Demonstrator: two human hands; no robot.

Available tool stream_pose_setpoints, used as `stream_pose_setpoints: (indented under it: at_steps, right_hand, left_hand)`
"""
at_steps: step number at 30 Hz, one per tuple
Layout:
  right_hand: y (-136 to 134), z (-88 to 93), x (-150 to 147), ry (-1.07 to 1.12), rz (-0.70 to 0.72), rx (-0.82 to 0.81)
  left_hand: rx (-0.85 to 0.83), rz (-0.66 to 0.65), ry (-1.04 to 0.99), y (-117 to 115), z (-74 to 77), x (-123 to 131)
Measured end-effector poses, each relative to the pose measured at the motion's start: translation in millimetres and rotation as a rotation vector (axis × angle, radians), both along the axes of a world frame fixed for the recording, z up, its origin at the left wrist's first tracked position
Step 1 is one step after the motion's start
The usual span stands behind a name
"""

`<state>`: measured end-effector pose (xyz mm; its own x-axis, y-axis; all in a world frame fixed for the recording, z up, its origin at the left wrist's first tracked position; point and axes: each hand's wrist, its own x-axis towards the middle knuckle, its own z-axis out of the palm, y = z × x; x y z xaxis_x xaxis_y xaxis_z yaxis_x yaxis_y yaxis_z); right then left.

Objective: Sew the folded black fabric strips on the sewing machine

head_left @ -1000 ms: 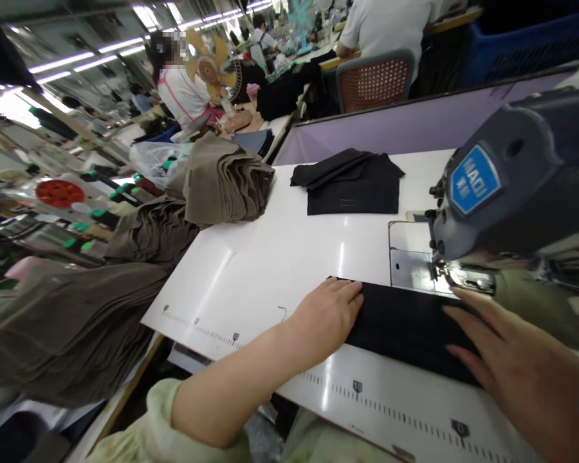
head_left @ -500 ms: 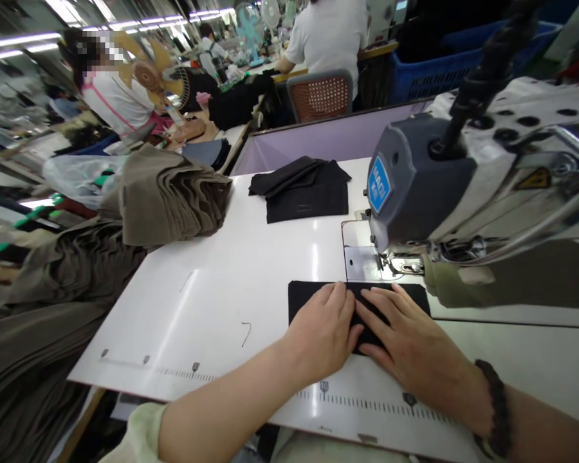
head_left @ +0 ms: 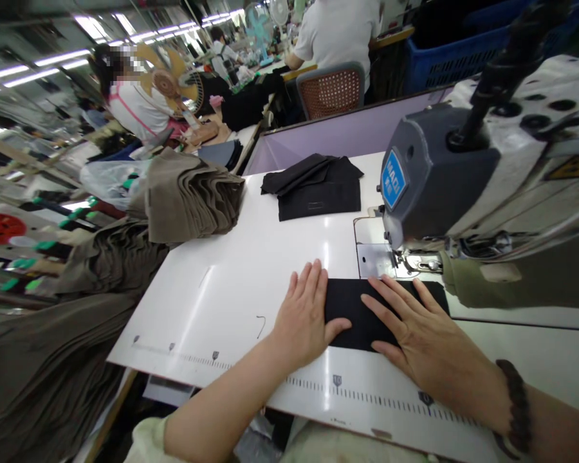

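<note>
A folded piece of black fabric (head_left: 350, 312) lies flat on the white sewing table (head_left: 251, 276), just in front of the sewing machine (head_left: 429, 173). At its left end rests my left hand (head_left: 306, 315), open and flat, with the thumb on the cloth. My right hand (head_left: 415, 334) is spread over the right part of the fabric, fingers apart and pressing down. The presser foot and needle area (head_left: 399, 260) are just beyond the fabric's far edge. Part of the cloth is hidden under my hands.
More folded black fabric (head_left: 318, 186) lies at the table's back. Stacked brown cloth (head_left: 188, 199) stands at the left, with more hanging below. Olive cloth (head_left: 516, 276) is beneath the machine arm. A loose thread (head_left: 261, 326) lies on the table. Co-workers sit beyond.
My left hand has slid left from the middle of the black fabric to its left end and flattened out. The right hand's fingers have spread wider. The view has shifted slightly.
</note>
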<state>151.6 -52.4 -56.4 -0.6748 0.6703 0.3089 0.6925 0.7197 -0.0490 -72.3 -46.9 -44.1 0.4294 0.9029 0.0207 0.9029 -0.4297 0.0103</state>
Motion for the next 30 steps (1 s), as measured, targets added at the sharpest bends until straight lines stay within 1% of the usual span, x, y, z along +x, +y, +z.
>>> stream_pose_setpoints:
  at_steps: [2,3,4,5,6,8,9,11,12,14,15,17,20,22,24,27,30]
  right_hand:
    - [0.1,-1.5,0.6,0.003,0.001,0.000]
    - [0.4,-2.4,0.5,0.007,-0.001,0.001]
    - [0.9,-3.2,0.0,0.010,-0.005,0.001]
    - [1.3,-3.8,-0.7,0.011,-0.009,0.001]
    - [1.4,-3.9,-1.6,0.012,-0.011,0.003]
    - [0.0,-2.4,-2.9,0.025,-0.019,0.014]
    - [-1.7,-0.6,-2.8,0.043,-0.032,0.021]
    - [-6.6,4.8,0.0,0.094,-0.099,0.031]
    - [-9.0,8.3,3.1,0.116,-0.142,0.026]
    - [-11.2,15.9,12.6,0.139,-0.188,-0.002]
    - [-10.2,19.9,18.8,0.138,-0.167,-0.020]
    - [-2.9,27.7,32.3,0.114,-0.039,-0.042]
    - [16.5,35.7,49.0,0.057,0.171,-0.023]
    - [28.8,36.2,55.3,0.049,0.241,-0.011]
    - [36.4,32.9,58.4,0.080,0.276,-0.001]
    - [39.4,25.2,60.8,0.123,0.259,-0.002]
    - [38.8,20.9,62.2,0.120,0.211,-0.024]
  left_hand:
    - [0.089,0.096,0.052,-4.0,1.1,-14.6]
    - [0.136,0.125,0.066,-7.1,3.7,-17.8]
    - [0.173,0.125,0.068,-10.9,7.5,-17.6]
    - [0.188,0.081,0.055,-14.8,12.2,-14.1]
    - [0.171,0.006,0.030,-18.3,17.2,-7.9]
    - [0.076,-0.149,-0.023,-21.3,26.3,8.7]
    - [0.026,-0.191,-0.042,-19.5,29.6,17.0]
    - [-0.032,-0.182,-0.059,-7.7,32.9,30.3]
    - [-0.040,-0.162,-0.061,1.9,32.9,35.0]
    - [-0.039,-0.180,-0.063,25.2,31.1,41.6]
    - [-0.040,-0.208,-0.060,37.1,29.9,44.3]
    - [-0.043,-0.284,-0.041,57.4,28.3,50.1]
    - [-0.038,-0.352,-0.001,72.3,30.3,60.2]
    - [-0.006,-0.366,0.007,71.4,33.1,66.6]
    - [0.014,-0.395,-0.009,64.5,34.4,71.2]
    - [0.006,-0.409,-0.053,52.1,30.2,74.6]
    - [0.019,-0.371,-0.108,48.0,22.3,74.3]
